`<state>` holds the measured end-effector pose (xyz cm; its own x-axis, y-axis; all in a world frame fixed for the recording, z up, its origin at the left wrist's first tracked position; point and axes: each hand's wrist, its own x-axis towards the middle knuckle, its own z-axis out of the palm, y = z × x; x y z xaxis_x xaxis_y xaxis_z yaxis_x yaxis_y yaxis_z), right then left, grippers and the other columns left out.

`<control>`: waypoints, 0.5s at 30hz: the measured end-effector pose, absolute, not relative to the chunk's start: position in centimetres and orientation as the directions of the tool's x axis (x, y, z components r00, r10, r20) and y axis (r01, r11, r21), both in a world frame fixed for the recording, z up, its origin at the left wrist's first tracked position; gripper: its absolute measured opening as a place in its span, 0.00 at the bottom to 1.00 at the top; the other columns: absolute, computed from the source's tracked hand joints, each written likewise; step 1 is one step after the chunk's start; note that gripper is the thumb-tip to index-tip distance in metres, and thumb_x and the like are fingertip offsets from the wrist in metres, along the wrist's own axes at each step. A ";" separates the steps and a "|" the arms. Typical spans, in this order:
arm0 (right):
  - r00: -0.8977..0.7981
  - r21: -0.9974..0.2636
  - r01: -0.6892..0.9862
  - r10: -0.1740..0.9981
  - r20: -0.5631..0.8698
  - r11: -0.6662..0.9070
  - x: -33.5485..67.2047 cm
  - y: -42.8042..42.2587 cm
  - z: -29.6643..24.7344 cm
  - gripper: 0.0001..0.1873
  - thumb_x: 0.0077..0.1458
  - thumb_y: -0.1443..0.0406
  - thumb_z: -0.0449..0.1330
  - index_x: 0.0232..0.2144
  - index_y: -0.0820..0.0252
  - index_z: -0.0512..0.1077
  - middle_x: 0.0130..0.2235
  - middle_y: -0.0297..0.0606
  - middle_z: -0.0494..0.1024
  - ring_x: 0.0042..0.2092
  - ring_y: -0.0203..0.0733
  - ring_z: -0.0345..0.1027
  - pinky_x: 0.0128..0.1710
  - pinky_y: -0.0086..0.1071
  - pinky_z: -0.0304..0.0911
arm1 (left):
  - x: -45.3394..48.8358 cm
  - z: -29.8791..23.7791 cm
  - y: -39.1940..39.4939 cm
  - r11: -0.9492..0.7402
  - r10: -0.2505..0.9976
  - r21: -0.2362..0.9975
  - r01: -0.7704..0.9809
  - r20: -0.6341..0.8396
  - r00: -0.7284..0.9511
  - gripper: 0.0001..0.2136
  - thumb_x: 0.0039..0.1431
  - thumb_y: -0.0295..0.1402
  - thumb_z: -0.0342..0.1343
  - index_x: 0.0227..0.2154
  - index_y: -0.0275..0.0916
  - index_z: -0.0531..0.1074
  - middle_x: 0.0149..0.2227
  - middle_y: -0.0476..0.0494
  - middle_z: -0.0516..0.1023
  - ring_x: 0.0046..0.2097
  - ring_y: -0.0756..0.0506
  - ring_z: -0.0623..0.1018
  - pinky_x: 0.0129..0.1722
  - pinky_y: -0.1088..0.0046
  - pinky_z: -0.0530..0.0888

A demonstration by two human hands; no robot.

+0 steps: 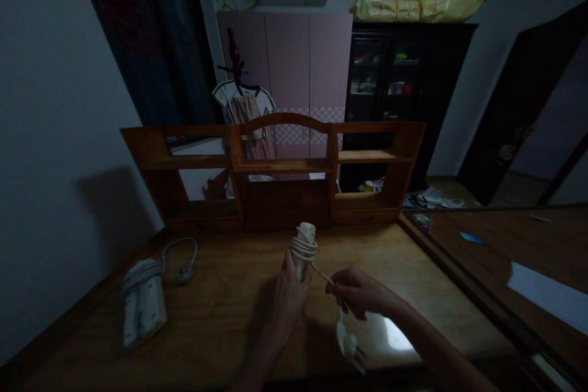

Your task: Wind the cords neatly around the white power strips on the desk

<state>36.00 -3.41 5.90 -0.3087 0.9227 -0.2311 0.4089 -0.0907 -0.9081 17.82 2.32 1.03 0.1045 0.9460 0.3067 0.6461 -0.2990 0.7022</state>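
Observation:
My left hand (293, 288) is closed around the lower part of a white power strip (307, 232), which it holds up above the desk. Several turns of white cord (304, 249) are wound about the strip. From there the cord runs right to my right hand (361, 291), whose fingers pinch it. Below those fingers a short length hangs down, ending in a white plug (349, 346) with metal prongs. At the left on the desk lies a second white power strip (144, 303), its cord wrapped round one end and its own plug (184, 274) resting beside it.
A wooden shelf unit (283, 165) stands along the desk's (220, 306) back edge. To the right, a darker wooden surface (500, 239) carries a white paper sheet (549, 294) and a blue card (471, 237). A wall (59, 165) bounds the left side.

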 end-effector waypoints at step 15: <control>-0.155 -0.961 0.210 0.964 -0.215 -0.180 34.4 -4.1 7.6 0.20 0.55 0.53 0.53 0.30 0.66 0.73 0.15 0.27 0.63 0.12 0.29 0.53 0.10 0.22 0.49 | 18.7 2.1 0.4 -0.415 0.905 0.441 0.796 0.293 0.309 0.25 0.61 0.40 0.51 0.59 0.37 0.58 0.47 0.35 0.73 0.40 0.43 0.78 0.34 0.74 0.69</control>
